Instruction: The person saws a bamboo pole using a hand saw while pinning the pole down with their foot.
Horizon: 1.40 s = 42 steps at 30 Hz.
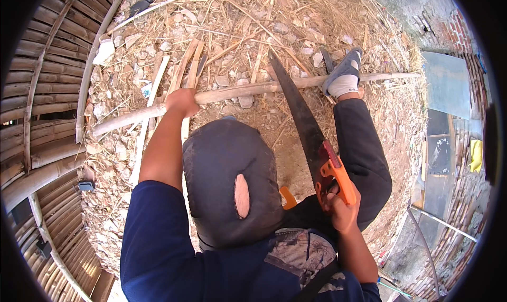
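Note:
A long pale wooden pole (237,92), perhaps bamboo, lies crosswise in front of me. My left hand (182,102) is wrapped round it left of the middle. In my right hand (340,209) is the orange handle of a handsaw (300,112), closed in my fingers. The dark toothed blade slants away to the far left, and its front part crosses the pole; whether teeth touch wood I cannot tell. My right foot, in a dark sandal (342,72) and pale sock, rests on the pole right of the blade. My bent left knee, with torn dark trousers (227,164), stands near the pole.
Split wooden strips (185,67) lie under and beyond the pole, among straw and stones. A curved orange piece (288,198) shows beside my left thigh, its kind unclear. A bamboo slat wall (53,85) stands left; at right are a grey sheet (446,83) and a yellow cloth (476,155).

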Available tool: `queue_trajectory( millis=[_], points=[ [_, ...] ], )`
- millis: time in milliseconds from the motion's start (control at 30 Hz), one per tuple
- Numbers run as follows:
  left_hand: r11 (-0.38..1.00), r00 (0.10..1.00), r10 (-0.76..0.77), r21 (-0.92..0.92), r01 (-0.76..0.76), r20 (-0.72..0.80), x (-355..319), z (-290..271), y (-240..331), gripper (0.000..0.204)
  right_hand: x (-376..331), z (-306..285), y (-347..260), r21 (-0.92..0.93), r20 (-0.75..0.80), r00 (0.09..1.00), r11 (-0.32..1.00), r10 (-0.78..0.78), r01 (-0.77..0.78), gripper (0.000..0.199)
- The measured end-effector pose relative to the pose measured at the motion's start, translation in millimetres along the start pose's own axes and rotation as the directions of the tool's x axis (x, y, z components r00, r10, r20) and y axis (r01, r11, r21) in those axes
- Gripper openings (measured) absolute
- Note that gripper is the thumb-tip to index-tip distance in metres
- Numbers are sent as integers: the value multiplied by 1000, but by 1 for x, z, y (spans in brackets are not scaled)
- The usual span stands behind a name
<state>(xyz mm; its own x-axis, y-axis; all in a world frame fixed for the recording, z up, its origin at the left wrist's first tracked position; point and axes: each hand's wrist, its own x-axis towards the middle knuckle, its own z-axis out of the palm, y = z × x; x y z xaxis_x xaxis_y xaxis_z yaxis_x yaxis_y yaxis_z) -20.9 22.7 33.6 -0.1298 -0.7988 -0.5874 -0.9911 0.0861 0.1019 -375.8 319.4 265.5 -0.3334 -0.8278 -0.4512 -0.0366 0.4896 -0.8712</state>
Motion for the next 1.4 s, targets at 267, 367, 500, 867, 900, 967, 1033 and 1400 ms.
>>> queue_trajectory(
  millis=[267,367,500,867,900,967,1033,1400],
  points=[
    [1000,1000,-2,-31,1,-23,-5,28,-2,39,-1,-11,1,-20,-20,998,998,65,-65,10],
    [1000,1000,-1,-23,0,-29,-6,24,0,39,-14,-14,1,75,-23,999,997,23,-21,10],
    [999,999,-5,-39,3,-46,-14,21,0,42,-44,-17,2,35,-99,995,999,-23,26,10],
    [999,997,54,-5,-54,-62,-17,22,-11,40,-100,0,-10,93,-127,978,980,-165,177,11],
    [998,996,54,-9,-54,-65,-17,23,-11,40,-101,2,-10,103,-125,980,981,-151,165,11],
    [998,996,65,-7,-66,-67,-20,25,-13,39,-101,6,-9,121,-119,985,983,-127,141,11],
    [998,994,69,-10,-70,-80,-22,25,-15,39,-103,12,-11,128,-108,987,982,-123,136,11],
    [991,987,4,-129,-25,-163,-25,62,-13,33,-105,17,-10,138,-107,991,986,-78,92,13]
  ],
)
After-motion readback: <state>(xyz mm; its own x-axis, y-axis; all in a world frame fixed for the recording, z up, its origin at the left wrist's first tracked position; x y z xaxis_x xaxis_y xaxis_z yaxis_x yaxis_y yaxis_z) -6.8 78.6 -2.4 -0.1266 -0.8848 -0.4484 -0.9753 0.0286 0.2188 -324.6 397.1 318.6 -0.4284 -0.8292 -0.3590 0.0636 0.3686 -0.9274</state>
